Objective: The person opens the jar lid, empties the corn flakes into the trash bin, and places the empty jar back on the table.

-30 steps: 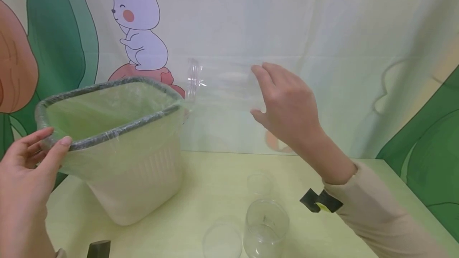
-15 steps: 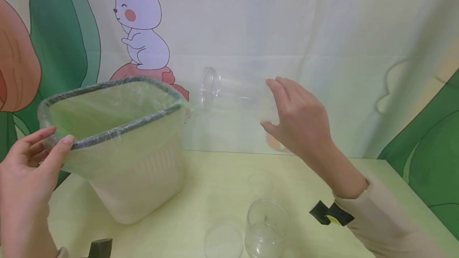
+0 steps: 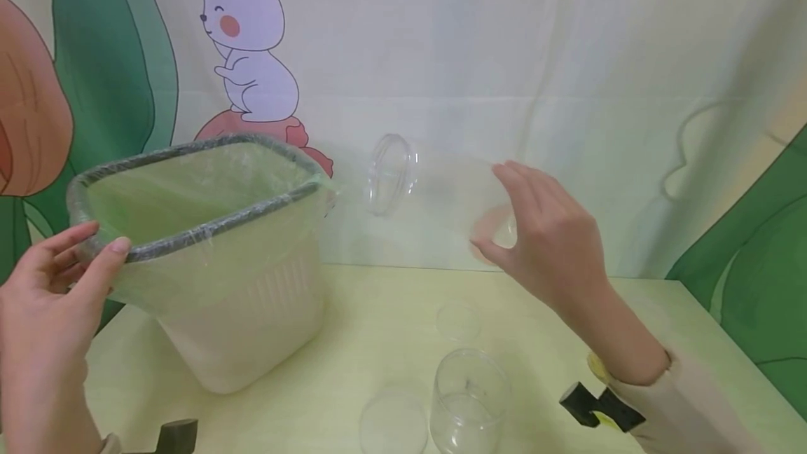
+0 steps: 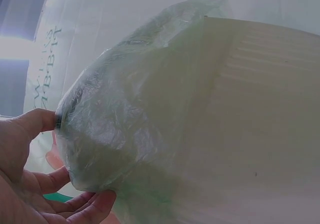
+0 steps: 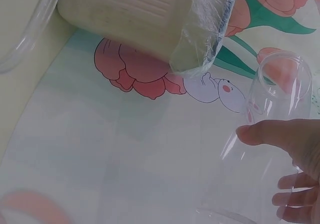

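While my left hand (image 3: 53, 293) pinches the bin's (image 3: 246, 342) rim (image 3: 204, 230), my right hand (image 3: 548, 230) grips 1 container (image 3: 412, 181), colourless, glossy, see-through, tilted sideways, ringed with ridges near 1 end.

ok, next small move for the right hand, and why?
I'd lower the clear jar toward the table, probably: the right hand holds it sideways in the air, farther from the bin than a second ago, and another jar stands upright there.

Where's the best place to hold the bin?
Hold the bin by the left end of its rim, coming from the left. It narrows toward its base, so the plastic-covered rim sticks out and should be easy to pinch.
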`<control>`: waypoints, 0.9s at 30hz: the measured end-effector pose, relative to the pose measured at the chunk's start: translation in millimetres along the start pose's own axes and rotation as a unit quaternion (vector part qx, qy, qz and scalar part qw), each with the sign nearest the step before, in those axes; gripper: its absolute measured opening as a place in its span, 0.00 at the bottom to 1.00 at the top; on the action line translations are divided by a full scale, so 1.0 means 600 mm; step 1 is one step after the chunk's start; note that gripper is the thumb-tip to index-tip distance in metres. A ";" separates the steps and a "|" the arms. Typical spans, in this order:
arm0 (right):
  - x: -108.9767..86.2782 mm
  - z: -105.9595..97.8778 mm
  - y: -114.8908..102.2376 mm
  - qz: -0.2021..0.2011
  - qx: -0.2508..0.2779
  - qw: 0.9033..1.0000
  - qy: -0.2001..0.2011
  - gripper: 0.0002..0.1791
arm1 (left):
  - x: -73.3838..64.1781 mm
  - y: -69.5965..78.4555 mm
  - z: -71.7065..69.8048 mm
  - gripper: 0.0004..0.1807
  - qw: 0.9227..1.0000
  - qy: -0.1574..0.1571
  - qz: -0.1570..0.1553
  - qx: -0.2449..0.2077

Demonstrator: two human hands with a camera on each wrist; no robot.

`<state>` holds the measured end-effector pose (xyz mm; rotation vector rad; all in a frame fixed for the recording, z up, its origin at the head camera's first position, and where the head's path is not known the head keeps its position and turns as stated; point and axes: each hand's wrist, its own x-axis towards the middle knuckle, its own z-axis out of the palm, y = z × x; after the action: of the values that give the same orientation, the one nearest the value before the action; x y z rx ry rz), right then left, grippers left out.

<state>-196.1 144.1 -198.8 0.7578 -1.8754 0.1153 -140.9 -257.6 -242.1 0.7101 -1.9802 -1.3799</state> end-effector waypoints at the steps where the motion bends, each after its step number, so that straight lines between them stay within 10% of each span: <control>1: -0.003 -0.001 0.000 0.002 0.003 1.000 0.001 0.40 | 0.000 0.000 0.000 0.26 1.000 0.000 0.000 -0.001; 27: -0.077 -0.005 0.001 0.065 0.057 0.996 0.018 0.43 | -0.008 0.006 0.004 0.24 0.999 0.007 0.025 -0.018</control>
<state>-183.2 166.4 -237.4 0.7061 -1.8960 0.3177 -140.0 -251.6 -240.5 0.6480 -1.9434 -1.3738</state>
